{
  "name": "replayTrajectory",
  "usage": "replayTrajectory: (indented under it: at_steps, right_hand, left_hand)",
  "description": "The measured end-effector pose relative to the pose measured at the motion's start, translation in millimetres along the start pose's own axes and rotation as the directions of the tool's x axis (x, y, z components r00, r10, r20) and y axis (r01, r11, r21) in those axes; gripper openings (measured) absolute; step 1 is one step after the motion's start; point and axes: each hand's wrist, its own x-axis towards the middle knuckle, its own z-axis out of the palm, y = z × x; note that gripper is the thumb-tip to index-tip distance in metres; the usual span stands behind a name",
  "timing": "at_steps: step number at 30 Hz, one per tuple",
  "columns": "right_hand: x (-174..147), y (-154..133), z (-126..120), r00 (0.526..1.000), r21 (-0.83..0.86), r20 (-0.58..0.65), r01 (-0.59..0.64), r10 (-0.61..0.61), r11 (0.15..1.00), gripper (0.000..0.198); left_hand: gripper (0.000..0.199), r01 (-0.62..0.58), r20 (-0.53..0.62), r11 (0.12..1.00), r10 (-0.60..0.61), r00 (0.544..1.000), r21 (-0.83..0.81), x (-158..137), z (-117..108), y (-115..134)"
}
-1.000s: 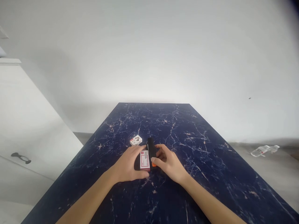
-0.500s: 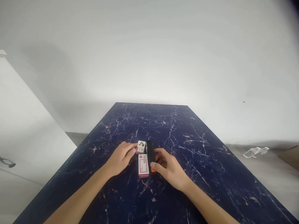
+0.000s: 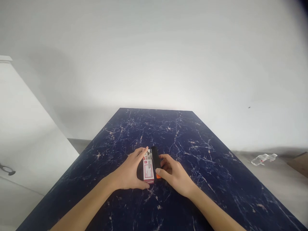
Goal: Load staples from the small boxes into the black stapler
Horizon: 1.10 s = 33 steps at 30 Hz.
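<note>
Lying between both hands [image 3: 130,170] [image 3: 176,176]: two boxes [image 3: 148,173] [image 3: 149,153], one black object [image 3: 155,158].

Table: dark blue top [image 3: 173,138] with a marble-like pattern, branching white and pale veins, some pinkish patches; flat, straight far edge, sides drawing together toward the back.
Placement: three things in one tight cluster, at about the middle of the table's width as seen.
Nearer box: red-and-white box [image 3: 148,171], lying flat, white face up with a red printed frame and a grey patch, red side toward the viewer.
Farther box: small white box [image 3: 148,156], just behind the nearer one, partly covered; whether the two touch is unclear.
Right of both: long black object [image 3: 156,158], lying lengthwise just beside the boxes, orange part at its near end.
</note>
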Motion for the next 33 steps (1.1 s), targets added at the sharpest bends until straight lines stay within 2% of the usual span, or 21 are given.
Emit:
replayTrajectory:
  at_steps: [8,11,13,16,20,24,26,29,31,33]
  right_hand:
    - [-3.7,-8.1,-0.3,0.991,-0.15,-0.101,0.073,-0.088,0.986,0.047]
    - [-2.0,-6.5,-13.1,0.97,-0.279,-0.212,0.056,-0.118,0.959,0.042]
    - [-0.2,-1.5,-30.5,0.942,-0.36,-0.317,-0.016,-0.106,0.933,0.038]
    - [-0.8,13.5,-71.2,0.875,-0.431,-0.476,-0.148,-0.085,0.89,0.032]
    - [-14.7,46.8,-138.7,0.765,-0.434,-0.64,-0.283,-0.072,0.855,0.032]
    - [-33.4,77.9,-186.9,0.605,-0.391,-0.793,-0.426,-0.064,0.816,0.038]
    - [-37.3,86.3,-197.6,0.564,-0.363,-0.824,-0.455,-0.052,0.813,0.041]
    - [-36.6,88.8,-201.2,0.53,-0.346,-0.844,-0.416,-0.085,0.841,0.046]
    - [-35.0,84.8,-198.3,0.464,-0.357,-0.871,-0.364,-0.165,0.86,0.046]
    - [-34.7,77.2,-191.5,0.377,-0.404,-0.883,-0.308,-0.279,0.861,0.042]
  left_hand:
    - [0.126,-0.033,-0.046,0.999,0.035,0.998,0.04,8.4,7.3,3.6]
    - [0.125,-0.09,-0.057,0.995,0.093,0.994,0.045,33.7,18.5,10.1]
    - [0.127,-0.122,-0.028,0.992,0.123,0.992,0.042,62.0,29.6,19.1]
    - [0.128,-0.198,-0.006,0.98,0.198,0.98,0.033,117.4,54.7,42.5]
    - [0.13,-0.304,0.01,0.953,0.304,0.953,0.008,194.5,101.9,90.8]
    - [0.134,-0.342,0.07,0.939,0.343,0.937,-0.023,247.4,142.2,135.4]
    - [0.136,-0.347,0.094,0.938,0.347,0.933,-0.015,259.5,152.7,147.0]
    - [0.138,-0.347,0.095,0.937,0.343,0.934,0.029,259.0,155.7,150.9]
    - [0.125,-0.369,0.036,0.927,0.367,0.929,0.063,248.9,152.0,148.9]
    - [0.097,-0.413,-0.091,0.905,0.421,0.902,0.1,234.1,146.1,146.0]
